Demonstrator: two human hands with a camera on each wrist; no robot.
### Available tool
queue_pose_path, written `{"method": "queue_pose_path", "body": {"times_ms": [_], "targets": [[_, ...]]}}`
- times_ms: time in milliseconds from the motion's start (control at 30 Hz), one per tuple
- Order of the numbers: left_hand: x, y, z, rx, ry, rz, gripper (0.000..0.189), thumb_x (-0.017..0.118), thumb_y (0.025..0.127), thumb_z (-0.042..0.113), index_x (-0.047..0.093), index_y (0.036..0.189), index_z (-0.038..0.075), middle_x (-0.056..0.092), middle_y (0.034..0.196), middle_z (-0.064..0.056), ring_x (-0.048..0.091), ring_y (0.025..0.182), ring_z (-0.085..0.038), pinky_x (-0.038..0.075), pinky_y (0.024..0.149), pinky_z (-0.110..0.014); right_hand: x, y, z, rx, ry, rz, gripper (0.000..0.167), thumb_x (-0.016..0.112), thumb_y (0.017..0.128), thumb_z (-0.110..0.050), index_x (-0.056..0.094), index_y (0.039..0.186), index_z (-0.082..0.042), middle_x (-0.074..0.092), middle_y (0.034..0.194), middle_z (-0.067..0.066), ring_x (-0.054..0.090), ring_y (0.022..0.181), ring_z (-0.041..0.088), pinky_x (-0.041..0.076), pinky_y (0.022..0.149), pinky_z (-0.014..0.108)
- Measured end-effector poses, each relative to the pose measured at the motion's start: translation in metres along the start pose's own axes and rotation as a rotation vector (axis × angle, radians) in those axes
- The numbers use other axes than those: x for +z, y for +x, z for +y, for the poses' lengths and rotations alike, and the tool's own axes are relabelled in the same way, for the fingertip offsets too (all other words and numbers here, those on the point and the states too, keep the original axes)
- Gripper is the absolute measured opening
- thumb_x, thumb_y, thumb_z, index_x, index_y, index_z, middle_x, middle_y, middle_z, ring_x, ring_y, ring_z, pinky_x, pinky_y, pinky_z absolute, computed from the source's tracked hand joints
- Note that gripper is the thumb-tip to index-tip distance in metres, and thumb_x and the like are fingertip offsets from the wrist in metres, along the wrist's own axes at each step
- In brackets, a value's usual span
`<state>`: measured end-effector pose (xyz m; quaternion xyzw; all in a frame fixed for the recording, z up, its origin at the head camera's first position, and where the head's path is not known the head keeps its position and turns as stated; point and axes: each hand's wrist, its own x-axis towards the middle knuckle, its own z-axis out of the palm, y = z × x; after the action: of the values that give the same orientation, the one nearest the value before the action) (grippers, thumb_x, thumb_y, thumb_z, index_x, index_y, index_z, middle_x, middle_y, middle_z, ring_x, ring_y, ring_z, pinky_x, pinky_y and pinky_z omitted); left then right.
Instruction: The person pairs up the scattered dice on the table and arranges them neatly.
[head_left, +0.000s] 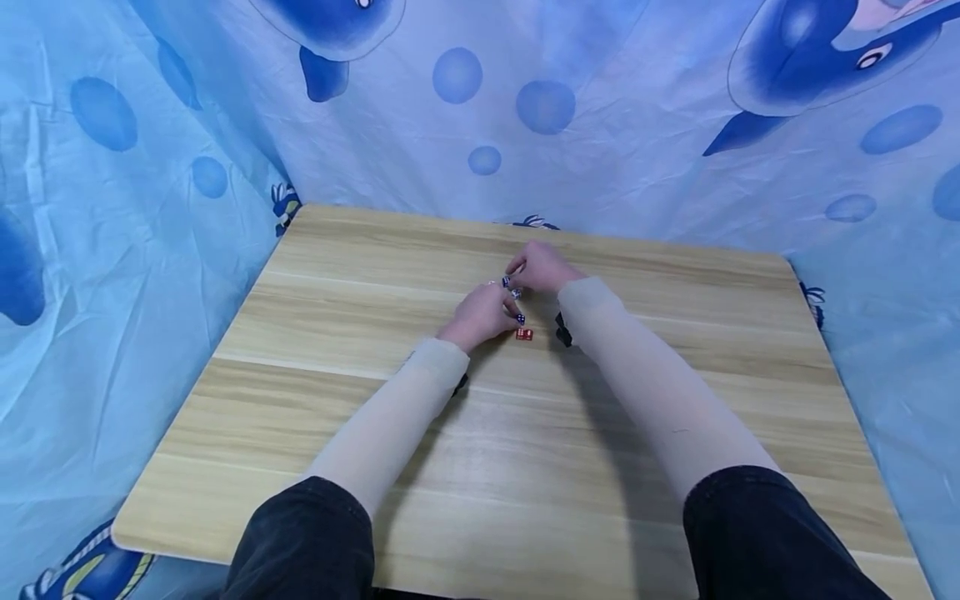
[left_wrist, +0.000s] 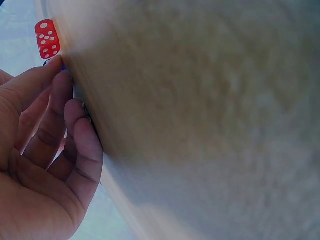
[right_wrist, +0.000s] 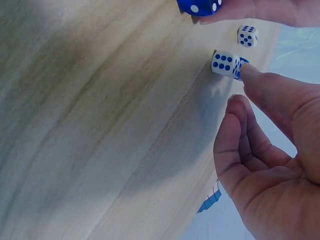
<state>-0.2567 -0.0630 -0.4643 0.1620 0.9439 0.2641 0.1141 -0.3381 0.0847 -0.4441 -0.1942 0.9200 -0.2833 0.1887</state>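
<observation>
My left hand [head_left: 483, 315] is low over the table, its thumb and index fingertips pinching a blue die [right_wrist: 200, 6] with white dots. Just nearer to me are two red dice [head_left: 524, 334] side by side; in the left wrist view the red dice [left_wrist: 47, 39] stand beyond the fingertips. My right hand [head_left: 543, 268] is farther back and pinches another blue die [right_wrist: 243, 65], partly hidden by the thumb. Against that die sits a white die [right_wrist: 223, 63] with blue dots. Another white die [right_wrist: 247, 36] lies between the two hands.
The wooden table [head_left: 510, 500] extends around both hands. Blue curtains [head_left: 487, 108] with dolphin and bubble prints hang behind it and at the sides. Both forearms wear pale sleeves, with dark cuffs nearer the body.
</observation>
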Motion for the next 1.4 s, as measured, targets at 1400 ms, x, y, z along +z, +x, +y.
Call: {"method": "queue_pose_path", "body": {"times_ms": [1400], "targets": [[0.001,0.002,0.002,-0.017,-0.015,0.023,0.011,0.087,0.084,0.022,0.081,0.093,0.018,0.070,0.097,0.006,0.062,0.099,-0.016,0.048,0.093,-0.034,0.001,0.006,0.013,-0.037,-0.004,0.006,0.014,0.079,0.090,-0.008,0.081,0.103,-0.008,0.074,0.101,0.005,0.066,0.087,0.019,0.053,0.078,0.035]]}}
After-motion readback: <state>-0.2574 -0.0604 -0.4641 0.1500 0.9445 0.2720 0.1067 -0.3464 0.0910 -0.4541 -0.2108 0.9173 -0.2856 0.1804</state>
